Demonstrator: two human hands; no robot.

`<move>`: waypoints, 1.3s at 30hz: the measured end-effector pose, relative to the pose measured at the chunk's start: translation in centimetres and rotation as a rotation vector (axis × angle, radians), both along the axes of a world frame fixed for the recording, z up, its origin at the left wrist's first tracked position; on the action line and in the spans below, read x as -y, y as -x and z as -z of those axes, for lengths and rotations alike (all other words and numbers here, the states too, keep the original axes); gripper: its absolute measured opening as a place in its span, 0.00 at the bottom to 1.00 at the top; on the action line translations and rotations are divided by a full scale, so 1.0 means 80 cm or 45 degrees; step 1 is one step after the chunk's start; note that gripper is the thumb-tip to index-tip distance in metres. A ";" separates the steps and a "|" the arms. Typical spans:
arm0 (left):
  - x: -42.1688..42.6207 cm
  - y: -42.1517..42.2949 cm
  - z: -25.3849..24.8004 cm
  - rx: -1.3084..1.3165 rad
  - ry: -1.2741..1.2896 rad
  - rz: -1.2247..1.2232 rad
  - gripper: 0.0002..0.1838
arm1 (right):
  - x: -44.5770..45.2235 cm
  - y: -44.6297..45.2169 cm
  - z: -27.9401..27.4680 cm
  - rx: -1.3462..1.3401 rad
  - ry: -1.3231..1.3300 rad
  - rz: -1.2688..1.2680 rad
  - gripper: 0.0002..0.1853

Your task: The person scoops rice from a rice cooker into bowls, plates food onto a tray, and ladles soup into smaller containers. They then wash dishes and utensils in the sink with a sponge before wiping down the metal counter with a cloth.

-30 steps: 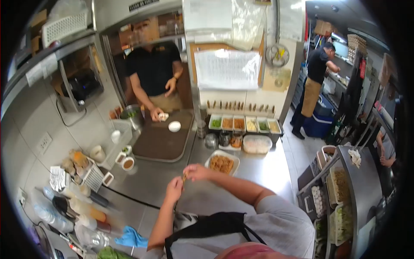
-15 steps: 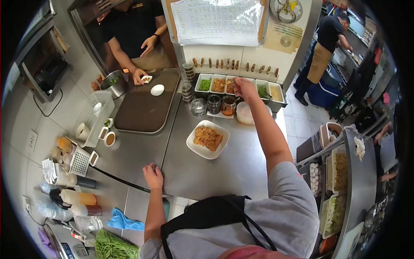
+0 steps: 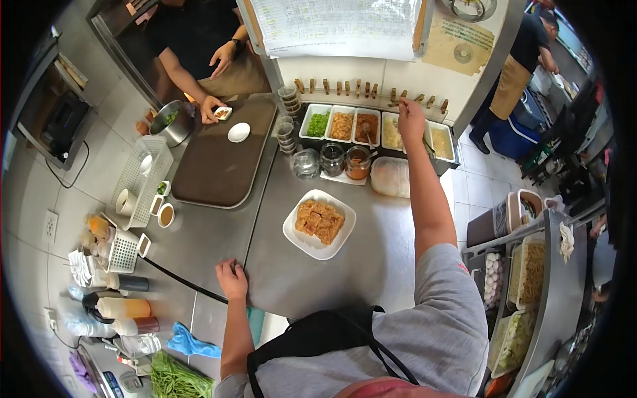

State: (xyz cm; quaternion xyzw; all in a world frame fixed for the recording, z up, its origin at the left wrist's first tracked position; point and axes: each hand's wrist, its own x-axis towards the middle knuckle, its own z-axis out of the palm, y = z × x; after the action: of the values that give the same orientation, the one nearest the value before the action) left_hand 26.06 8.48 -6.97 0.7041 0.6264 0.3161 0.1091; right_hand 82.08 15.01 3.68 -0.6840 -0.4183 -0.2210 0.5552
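My right hand reaches over the row of topping trays, its fingers pinched together just below the wooden clothespins on the wall. What the fingers hold, if anything, is too small to make out. Beneath that hand and wrist lie a tray of pale topping and a partly covered tray beside it. My left hand rests on the metal counter near its front edge, fingers loosely bent and holding nothing. Between my arms sits a square white bowl of browned, sliced food.
A brown serving tray with a small white dish lies at left; across it another person's hand holds a small dish. Glass jars and a lidded plastic tub stand before the toppings. Sauce bottles and baskets line the left.
My right hand has moved right and upward, from over the reddish-brown topping to below the clothespins. My left hand stays on the counter. The view has shifted slightly.
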 end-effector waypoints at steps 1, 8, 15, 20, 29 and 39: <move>0.000 0.000 0.000 -0.028 -0.015 0.006 0.10 | -0.008 -0.002 -0.003 0.137 -0.001 0.019 0.08; 0.000 -0.002 -0.004 -0.082 -0.016 -0.015 0.09 | -0.056 0.000 -0.001 0.197 0.734 0.284 0.11; -0.005 0.002 0.004 -0.087 -0.093 -0.008 0.09 | 0.001 0.069 -0.058 -0.111 0.720 -0.181 0.19; -0.004 0.004 0.002 -0.062 -0.064 -0.037 0.08 | 0.109 0.154 0.035 -0.110 1.409 -0.897 0.19; 0.002 0.013 -0.009 0.418 0.088 -0.057 0.10 | 0.160 0.256 0.086 -1.547 1.153 -1.086 0.17; 0.090 0.223 -0.042 -0.123 -0.105 -0.940 0.16 | 0.156 0.318 0.113 -1.814 0.977 -1.197 0.12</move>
State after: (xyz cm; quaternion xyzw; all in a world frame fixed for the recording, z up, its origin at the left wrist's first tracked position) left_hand 8.21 1.32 -3.62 0.4487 0.8293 0.3256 -0.0702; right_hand 56.61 2.55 -5.35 -0.5554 -0.2574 0.6506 0.4495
